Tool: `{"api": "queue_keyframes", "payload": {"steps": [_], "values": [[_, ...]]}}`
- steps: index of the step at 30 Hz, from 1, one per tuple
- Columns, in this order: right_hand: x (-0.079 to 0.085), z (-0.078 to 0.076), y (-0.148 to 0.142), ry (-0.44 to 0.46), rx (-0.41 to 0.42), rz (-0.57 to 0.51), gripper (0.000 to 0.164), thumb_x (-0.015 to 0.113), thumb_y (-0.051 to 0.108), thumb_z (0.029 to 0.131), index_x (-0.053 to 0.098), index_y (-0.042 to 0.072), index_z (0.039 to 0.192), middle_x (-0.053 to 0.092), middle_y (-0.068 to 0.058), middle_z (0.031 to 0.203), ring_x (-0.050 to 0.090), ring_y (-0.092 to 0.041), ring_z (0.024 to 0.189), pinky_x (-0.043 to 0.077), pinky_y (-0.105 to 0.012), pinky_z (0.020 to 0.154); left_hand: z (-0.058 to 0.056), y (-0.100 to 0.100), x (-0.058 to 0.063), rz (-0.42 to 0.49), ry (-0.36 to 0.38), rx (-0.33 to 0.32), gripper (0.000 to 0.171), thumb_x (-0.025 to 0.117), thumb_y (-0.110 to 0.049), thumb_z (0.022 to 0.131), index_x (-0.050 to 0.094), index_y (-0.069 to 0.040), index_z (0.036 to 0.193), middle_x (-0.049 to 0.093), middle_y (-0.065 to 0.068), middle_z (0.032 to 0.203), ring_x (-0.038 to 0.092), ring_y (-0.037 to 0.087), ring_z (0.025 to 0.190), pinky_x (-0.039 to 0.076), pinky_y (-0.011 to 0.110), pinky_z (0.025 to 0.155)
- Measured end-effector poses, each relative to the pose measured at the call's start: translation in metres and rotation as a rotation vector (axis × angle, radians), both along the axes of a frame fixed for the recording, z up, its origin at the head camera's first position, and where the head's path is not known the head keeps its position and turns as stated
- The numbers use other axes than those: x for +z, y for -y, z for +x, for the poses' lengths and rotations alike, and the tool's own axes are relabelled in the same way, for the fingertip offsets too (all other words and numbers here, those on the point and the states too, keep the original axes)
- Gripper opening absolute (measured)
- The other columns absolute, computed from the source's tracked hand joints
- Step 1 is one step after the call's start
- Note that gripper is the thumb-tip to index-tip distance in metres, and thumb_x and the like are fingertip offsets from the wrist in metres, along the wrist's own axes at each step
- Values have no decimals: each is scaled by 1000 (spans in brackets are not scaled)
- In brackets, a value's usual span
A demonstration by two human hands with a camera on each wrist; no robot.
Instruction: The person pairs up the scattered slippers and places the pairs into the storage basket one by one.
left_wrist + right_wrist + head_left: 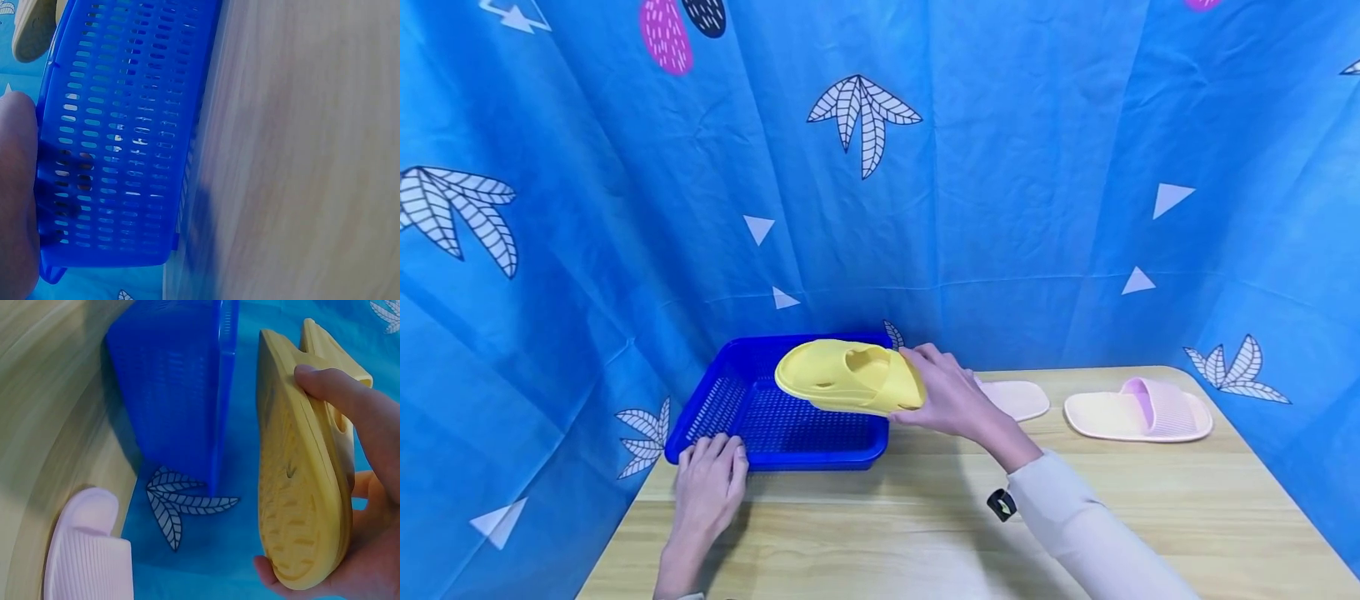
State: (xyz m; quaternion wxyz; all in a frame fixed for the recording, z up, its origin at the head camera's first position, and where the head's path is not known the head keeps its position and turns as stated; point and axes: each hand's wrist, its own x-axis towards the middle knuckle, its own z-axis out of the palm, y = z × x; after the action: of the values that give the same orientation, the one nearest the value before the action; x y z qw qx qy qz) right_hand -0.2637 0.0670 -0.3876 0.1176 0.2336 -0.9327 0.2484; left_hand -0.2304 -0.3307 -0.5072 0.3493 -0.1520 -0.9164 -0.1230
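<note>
My right hand (951, 392) grips a yellow slipper (827, 375) by one end and holds it over the blue plastic basket (805, 461). In the right wrist view the thumb presses on the slipper's side, and its patterned sole (290, 506) faces the camera. My left hand (711, 483) holds the basket's near left rim, fingers hooked over the edge. Through the holes of the basket wall (119, 137), parts of those fingers show in the left wrist view.
A pink slipper (1172, 408) lies on the right of the wooden table (865, 533). Another pink slipper (1018, 398) lies partly hidden behind my right hand. A blue patterned curtain (1000, 208) hangs along the back and sides.
</note>
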Motion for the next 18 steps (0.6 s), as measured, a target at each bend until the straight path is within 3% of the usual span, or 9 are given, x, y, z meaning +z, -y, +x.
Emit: {"api": "queue_keyframes", "payload": {"steps": [18], "values": [[6, -15, 40, 94, 35, 74, 100, 87, 47, 68, 47, 8, 152, 53, -11, 134, 55, -31, 107, 52, -47, 72, 0, 2, 0, -6, -7, 6, 24, 47, -18, 99, 67, -4, 94, 64, 15, 92, 54, 42, 93, 36, 58, 88]]}}
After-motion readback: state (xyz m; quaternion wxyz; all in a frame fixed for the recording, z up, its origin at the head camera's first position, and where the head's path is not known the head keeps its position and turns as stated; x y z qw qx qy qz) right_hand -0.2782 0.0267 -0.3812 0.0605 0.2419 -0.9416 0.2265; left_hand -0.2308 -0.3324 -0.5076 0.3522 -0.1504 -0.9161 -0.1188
